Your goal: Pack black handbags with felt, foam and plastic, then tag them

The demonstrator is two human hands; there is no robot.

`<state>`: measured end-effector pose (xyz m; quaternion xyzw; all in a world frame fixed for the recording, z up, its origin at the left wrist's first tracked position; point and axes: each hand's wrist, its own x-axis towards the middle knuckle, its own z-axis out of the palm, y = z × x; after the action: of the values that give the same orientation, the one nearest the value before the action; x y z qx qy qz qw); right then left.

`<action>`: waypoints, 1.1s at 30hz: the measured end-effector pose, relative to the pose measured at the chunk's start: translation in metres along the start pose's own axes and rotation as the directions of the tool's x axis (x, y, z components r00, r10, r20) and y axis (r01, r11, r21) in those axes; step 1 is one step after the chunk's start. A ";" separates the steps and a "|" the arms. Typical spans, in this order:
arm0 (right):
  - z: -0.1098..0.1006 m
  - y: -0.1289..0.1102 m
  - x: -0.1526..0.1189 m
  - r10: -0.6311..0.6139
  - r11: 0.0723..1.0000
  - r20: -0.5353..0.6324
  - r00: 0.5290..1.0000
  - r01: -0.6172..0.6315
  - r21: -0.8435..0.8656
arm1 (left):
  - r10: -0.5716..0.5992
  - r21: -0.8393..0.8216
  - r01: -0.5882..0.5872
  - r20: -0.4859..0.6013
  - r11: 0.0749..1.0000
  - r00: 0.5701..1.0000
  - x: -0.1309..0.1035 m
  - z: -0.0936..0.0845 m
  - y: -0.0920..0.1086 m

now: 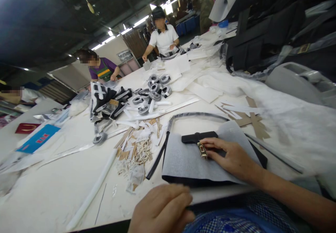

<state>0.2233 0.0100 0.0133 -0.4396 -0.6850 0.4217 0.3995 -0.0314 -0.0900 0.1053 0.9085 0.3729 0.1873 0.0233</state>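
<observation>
A black handbag (210, 181) lies before me with a sheet of pale grey tissue paper (183, 159) over its front. Through the paper comes a black strap tab (195, 137) that carries a gold metal clasp (202, 149). My right hand (233, 157) rests on the paper, its thumb and fingers pinching the clasp at its right side. Low in view, over the table's near edge, my left hand (162, 208) is apart from the bag. Its fingers are bent and smeared by motion, and its palm is hidden. A plastic-wrapped handle (196, 115) arches behind the bag.
Left of the bag lie scraps of card and string (141, 150) and a white tube (94, 187). Farther back are coiled grey-wrapped straps (154, 87) and a heap of black-and-white pieces (105, 100). Wrapped black bags (275, 33) pile up at right. Co-workers (162, 36) are across the table.
</observation>
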 end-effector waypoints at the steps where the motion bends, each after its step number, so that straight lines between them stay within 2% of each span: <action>1: 0.000 0.000 0.000 -0.010 1.000 0.001 1.000 0.010 -0.009 | 0.087 0.047 -0.084 -0.060 0.995 0.994 0.013 0.009 -0.004; 2: -0.001 -0.001 0.000 -0.021 1.000 0.006 1.000 0.021 -0.019 | 0.128 0.089 -0.124 -0.045 0.988 0.991 0.026 0.019 -0.008; 5: -0.002 -0.001 0.001 -0.042 0.998 0.020 0.999 0.043 -0.044 | 0.202 0.124 -0.217 0.125 0.968 0.971 0.054 0.046 -0.024; 8: -0.003 -0.002 0.004 -0.019 0.998 0.041 0.999 0.022 -0.067 | 0.232 0.120 -0.260 0.205 0.958 0.951 0.055 0.062 -0.037; 11: -0.004 -0.005 0.006 -0.006 0.995 0.079 0.997 0.013 -0.097 | 0.243 0.172 -0.266 0.143 0.949 0.959 0.041 0.070 -0.041; 14: -0.005 -0.008 0.008 -0.009 0.989 0.114 0.993 0.026 -0.145 | 0.196 0.218 -0.202 0.047 0.955 0.979 0.026 0.081 -0.037; 19: -0.004 -0.001 0.007 -0.033 0.964 0.177 0.984 0.078 -0.254 | 0.147 0.234 -0.135 -0.034 0.963 0.989 0.004 0.114 -0.032; 22: 0.001 0.007 0.004 -0.094 0.945 0.166 0.982 0.140 -0.295 | 0.129 0.248 -0.111 -0.056 0.962 0.990 -0.004 0.131 -0.032; 27: 0.007 0.017 0.000 -0.208 0.917 0.085 0.974 0.225 -0.329 | 0.112 0.238 -0.093 -0.069 0.967 0.991 -0.006 0.137 -0.031; 33: 0.004 0.014 -0.002 -0.249 0.872 0.129 0.960 0.280 -0.401 | 0.125 0.212 -0.125 0.013 0.969 0.992 -0.005 0.130 -0.030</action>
<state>0.2245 0.0108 -0.0016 -0.4007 -0.8267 0.2238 0.3255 -0.0085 -0.0596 -0.0225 0.9274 0.3329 0.1476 -0.0858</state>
